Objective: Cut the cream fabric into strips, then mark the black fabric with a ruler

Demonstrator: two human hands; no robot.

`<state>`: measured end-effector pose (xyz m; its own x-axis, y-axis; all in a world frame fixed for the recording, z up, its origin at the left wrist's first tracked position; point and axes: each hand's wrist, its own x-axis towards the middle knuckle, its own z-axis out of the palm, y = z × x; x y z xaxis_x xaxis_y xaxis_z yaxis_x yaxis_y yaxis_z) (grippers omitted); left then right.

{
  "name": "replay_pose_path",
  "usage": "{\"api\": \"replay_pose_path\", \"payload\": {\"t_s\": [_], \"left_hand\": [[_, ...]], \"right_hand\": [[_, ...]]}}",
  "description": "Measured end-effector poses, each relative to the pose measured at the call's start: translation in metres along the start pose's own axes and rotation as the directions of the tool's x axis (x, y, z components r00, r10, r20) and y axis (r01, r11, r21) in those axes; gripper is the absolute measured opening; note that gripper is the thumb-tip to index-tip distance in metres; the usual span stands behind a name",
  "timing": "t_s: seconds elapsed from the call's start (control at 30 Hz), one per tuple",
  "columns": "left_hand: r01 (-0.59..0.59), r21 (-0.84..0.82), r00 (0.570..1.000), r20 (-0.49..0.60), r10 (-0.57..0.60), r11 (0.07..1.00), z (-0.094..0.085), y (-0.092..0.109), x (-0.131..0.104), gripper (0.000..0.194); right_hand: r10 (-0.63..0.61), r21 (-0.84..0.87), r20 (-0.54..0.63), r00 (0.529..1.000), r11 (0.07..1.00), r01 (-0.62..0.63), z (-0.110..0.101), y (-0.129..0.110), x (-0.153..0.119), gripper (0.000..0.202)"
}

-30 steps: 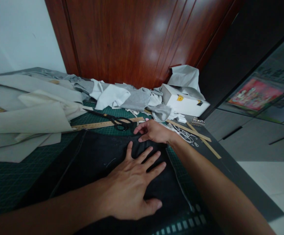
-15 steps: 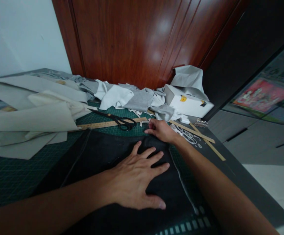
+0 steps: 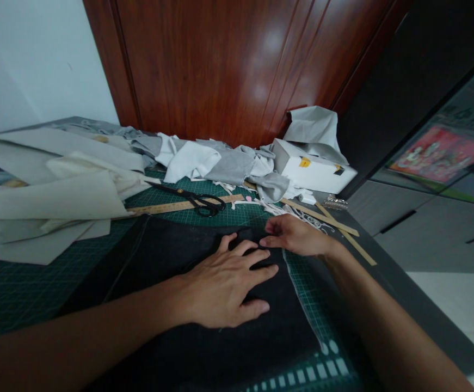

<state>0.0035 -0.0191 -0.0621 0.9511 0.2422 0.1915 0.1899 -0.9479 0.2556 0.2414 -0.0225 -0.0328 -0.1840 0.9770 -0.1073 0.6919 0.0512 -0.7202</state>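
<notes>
Black fabric (image 3: 171,245) lies spread over a green cutting mat (image 3: 24,294). My left hand (image 3: 232,283) rests on the fabric with its fingers spread, palm down. At the fabric's far right corner is my right hand (image 3: 289,234), its thumb and fingers curled towards each other; whatever is between the fingertips is too small to make out. Black scissors (image 3: 204,202) lie beyond the fabric, across a wooden ruler (image 3: 167,208). A small pink piece (image 3: 248,198) sits near white scraps behind my right hand.
Cream fabric (image 3: 49,196) is heaped at the left. Grey and white cloths (image 3: 228,166) line the back, beside a white box (image 3: 314,169). Wooden strips (image 3: 343,228) cross at the right near the table edge. A brown door (image 3: 212,71) stands behind.
My right hand has moved right and nearer, from beyond the far edge onto the fabric's corner, uncovering the pink piece. My left hand has shifted slightly, its fingers a little more bent.
</notes>
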Motion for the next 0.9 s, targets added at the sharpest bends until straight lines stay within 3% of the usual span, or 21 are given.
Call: {"api": "replay_pose_path", "payload": {"t_s": [0.17, 0.37, 0.47, 0.67, 0.83, 0.9], "left_hand": [[-0.007, -0.003, 1.0, 0.002, 0.007, 1.0, 0.0, 0.0, -0.001, 0.058], [0.006, -0.015, 1.0, 0.024, -0.005, 1.0, -0.002, 0.0, 0.001, 0.054], [0.012, -0.026, 1.0, 0.017, -0.012, 1.0, 0.0, -0.001, 0.0, 0.049], [0.028, 0.019, 0.999, -0.046, -0.027, 0.999, 0.0, 0.001, -0.002, 0.048], [-0.012, 0.07, 1.0, 0.004, 0.012, 0.997, -0.013, 0.0, 0.027, 0.032], [-0.016, 0.06, 0.999, -0.029, 0.018, 0.998, -0.012, -0.005, 0.042, 0.03]], "right_hand": [[0.036, 0.276, -0.048, 0.998, 0.961, -0.021, 0.009, 0.004, 0.003, 0.043], [0.059, 0.38, -0.048, 0.997, 0.924, -0.037, 0.009, 0.009, 0.007, 0.043], [0.069, 0.337, -0.081, 0.994, 0.941, -0.038, 0.008, 0.014, 0.009, 0.038], [-0.044, 0.101, -0.319, 0.947, 0.992, 0.08, 0.018, 0.025, 0.015, 0.013], [-0.181, -0.056, -0.432, 0.883, 0.983, 0.174, 0.034, 0.025, 0.015, 0.013], [-0.207, -0.102, -0.46, 0.863, 0.978, 0.18, 0.038, 0.025, 0.013, 0.017]]}}
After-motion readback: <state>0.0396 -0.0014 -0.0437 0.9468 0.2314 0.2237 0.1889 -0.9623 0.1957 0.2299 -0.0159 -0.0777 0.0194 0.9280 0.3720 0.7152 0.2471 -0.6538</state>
